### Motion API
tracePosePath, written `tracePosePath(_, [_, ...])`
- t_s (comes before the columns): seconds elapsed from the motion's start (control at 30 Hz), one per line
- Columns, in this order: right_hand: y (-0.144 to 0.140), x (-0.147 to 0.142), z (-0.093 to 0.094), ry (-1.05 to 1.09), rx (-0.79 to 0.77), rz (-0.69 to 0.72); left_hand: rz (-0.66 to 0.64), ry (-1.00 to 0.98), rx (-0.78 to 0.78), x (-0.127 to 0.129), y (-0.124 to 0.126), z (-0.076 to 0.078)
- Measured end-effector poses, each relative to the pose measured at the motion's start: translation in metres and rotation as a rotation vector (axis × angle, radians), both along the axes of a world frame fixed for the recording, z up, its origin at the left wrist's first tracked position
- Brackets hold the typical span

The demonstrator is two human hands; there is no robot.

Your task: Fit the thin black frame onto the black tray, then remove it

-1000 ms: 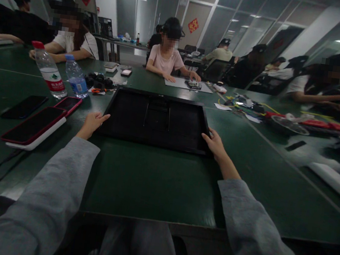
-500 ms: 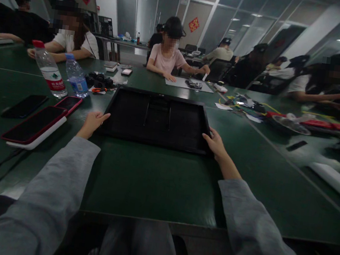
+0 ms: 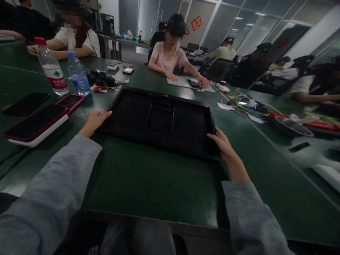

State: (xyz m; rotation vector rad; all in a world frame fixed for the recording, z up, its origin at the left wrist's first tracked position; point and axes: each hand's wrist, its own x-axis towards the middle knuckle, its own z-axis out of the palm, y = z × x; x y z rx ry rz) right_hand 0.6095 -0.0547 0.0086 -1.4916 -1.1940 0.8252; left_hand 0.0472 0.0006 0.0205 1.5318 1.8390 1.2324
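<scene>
A black, rectangular, tray-like panel (image 3: pixel 131 114) with a raised rim lies in front of me on the green table. Two thin upright bars and a small slot mark its middle. My left hand (image 3: pixel 95 121) is closed at the panel's left edge, its thumb pointing inward. At the right edge, my right hand (image 3: pixel 222 143) grips the rim, with thumb on top and the other fingers partly hidden behind it. The panel's right end is slightly nearer to me than its left.
Left of the panel stand a red-capped bottle (image 3: pixel 53 72) and a blue-capped bottle (image 3: pixel 79 76), near phones (image 3: pixel 37 122). Black coiled items (image 3: pixel 101 78) lie behind. A metal bowl (image 3: pixel 292 126) and a white bar (image 3: pixel 338 183) are at right. A person in pink (image 3: pixel 170 56) sits opposite.
The panel's right end has shifted right and slightly toward me, together with my right hand. My left hand has barely moved. Across the table, the person's raised hand has come down.
</scene>
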Motion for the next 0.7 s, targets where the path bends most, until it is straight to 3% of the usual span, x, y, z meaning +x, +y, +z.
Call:
tracePosePath(0.23, [0.016, -0.005, -0.016, 0.02, 0.051, -0.092, -0.003, -0.028, -0.016, 0.001, -0.002, 0.001])
tracePosePath(0.5, [0.013, 0.001, -0.015, -0.047, 0.176, -0.154, -0.02, -0.026, 0.019, -0.004, 0.005, -0.009])
tracePosePath(0.7, [0.008, 0.019, -0.011, -0.037, 0.201, -0.44, -0.041, -0.04, 0.038, -0.006, 0.005, -0.011])
